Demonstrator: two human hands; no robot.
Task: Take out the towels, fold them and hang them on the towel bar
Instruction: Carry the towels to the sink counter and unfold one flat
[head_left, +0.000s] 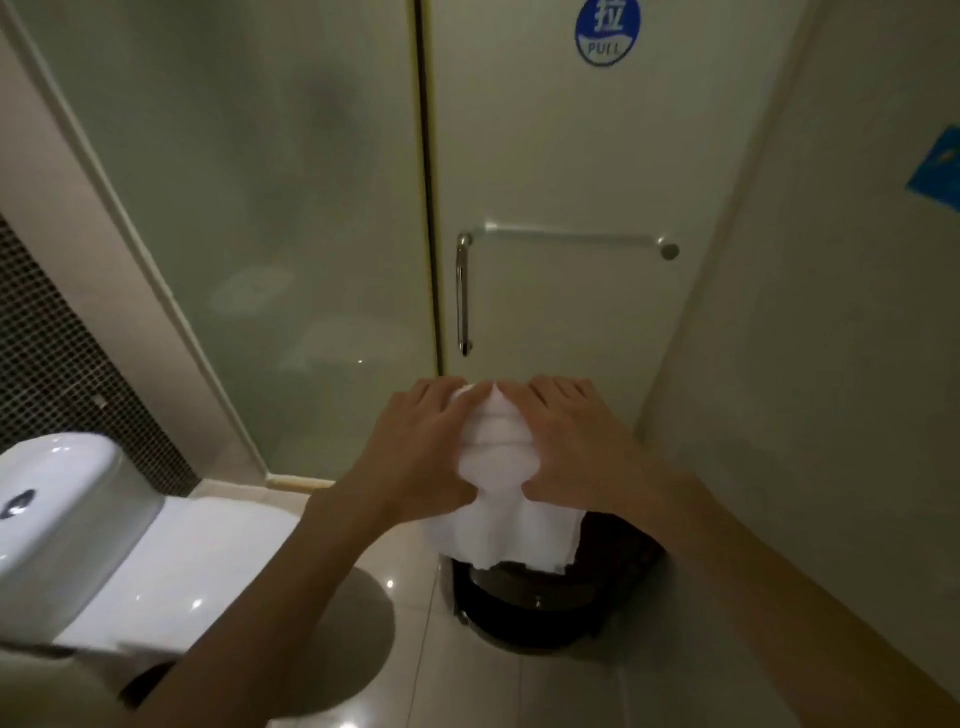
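Observation:
A folded white towel (496, 499) hangs in the air between my two hands, its lower edge over a dark bin. My left hand (415, 447) holds its left side with fingers over the top and thumb underneath. My right hand (576, 441) holds the right side the same way. The towel bar (571, 239), a clear horizontal rod with metal end caps, is fixed to the frosted glass door above my hands and has nothing on it.
A vertical metal door handle (462, 296) sits at the bar's left end. A dark waste bin (540, 597) stands on the tiled floor below the towel. A white toilet (104, 545) is at the left. A wall (831, 364) closes the right side.

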